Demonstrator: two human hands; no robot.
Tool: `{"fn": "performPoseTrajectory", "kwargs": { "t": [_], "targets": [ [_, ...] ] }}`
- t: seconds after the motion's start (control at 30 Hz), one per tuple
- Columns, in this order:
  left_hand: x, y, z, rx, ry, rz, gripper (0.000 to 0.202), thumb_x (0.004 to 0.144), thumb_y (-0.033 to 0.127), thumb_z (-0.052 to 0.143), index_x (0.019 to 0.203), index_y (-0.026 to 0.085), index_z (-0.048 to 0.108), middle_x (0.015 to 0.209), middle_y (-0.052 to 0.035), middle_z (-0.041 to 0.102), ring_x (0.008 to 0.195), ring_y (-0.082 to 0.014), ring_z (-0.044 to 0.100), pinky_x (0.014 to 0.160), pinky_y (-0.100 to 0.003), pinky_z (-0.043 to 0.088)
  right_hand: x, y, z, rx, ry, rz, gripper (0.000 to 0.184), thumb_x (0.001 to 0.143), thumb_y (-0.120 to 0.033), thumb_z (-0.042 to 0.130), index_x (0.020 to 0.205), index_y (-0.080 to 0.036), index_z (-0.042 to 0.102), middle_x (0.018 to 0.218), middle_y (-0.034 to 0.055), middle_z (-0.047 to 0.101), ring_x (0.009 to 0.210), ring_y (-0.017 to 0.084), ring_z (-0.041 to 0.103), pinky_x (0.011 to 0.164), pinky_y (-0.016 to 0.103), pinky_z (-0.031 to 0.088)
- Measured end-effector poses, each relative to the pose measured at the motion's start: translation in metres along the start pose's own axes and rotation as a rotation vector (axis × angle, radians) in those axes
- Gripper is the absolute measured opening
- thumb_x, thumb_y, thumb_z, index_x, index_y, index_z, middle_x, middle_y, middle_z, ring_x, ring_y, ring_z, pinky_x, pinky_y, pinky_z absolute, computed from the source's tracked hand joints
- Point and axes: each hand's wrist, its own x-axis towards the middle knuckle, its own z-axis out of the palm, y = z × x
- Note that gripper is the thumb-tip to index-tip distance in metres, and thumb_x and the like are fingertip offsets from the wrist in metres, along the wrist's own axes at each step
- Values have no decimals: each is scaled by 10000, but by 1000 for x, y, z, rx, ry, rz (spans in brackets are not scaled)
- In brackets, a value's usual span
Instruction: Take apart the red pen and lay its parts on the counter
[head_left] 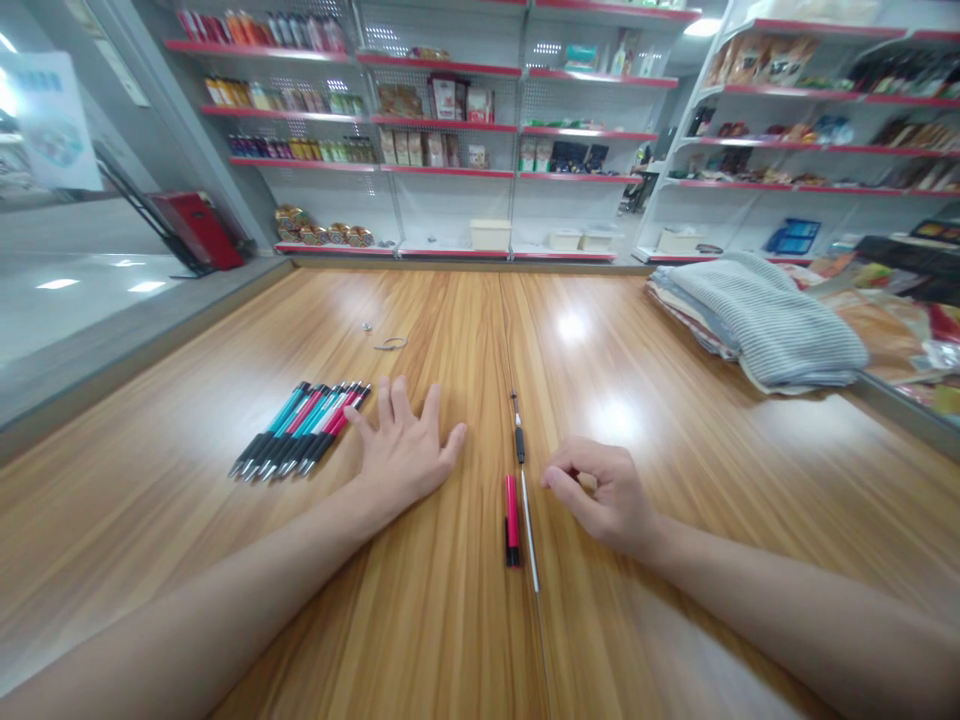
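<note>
Forearms (247, 590) extend forward, left hand (405, 445) spread beside pens (300, 432), right hand (607, 490) loosely closed near a refill (530, 530).

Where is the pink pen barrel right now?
In the head view, the pink pen barrel lies on the wooden tabletop between the left hand and right hand, just left of the thin white refill.

Wood-grain tabletop (435, 640); white red-edged shelving (454, 205) behind it, glossy floor (82, 245) and red box (201, 230) left of it, ceiling light (703, 27) beyond it.
</note>
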Motion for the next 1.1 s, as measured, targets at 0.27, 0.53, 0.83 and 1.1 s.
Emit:
{"fn": "performPoseTrajectory", "kwargs": {
  "t": [0.27,0.53,0.83,1.1],
  "targets": [
    [11,-16,6,21,-18,-54,628,899,562,338,1423,216,370,1521,-233,176,1409,-458,100,975,-731,200,1,-4,1,-13,-8,-21,201,855,-154,536,674,-146,623,633,31,593,583,123,525,580,271,412],
    [9,-13,5,-43,148,190,558,835,207,478,1357,21,414,1381,-286,343,1319,-394,324,1032,-537,343,3,-6,0,-9,-13,-24,211,859,-173,528,668,-151,615,632,31,602,577,120,524,579,265,429],
    [16,-24,16,-121,145,299,240,811,71,434,971,71,613,1195,-201,491,1110,-277,517,930,-416,488,1,-3,1,17,-31,9,200,858,-158,537,678,-146,622,643,32,607,585,120,533,588,265,434],
    [-10,-12,-21,306,42,194,313,842,4,328,885,41,636,832,-165,562,830,-309,576,617,-396,488,1,-3,1,4,-45,8,201,862,-168,531,682,-146,619,642,30,609,587,116,534,588,258,435]
  ]
}}
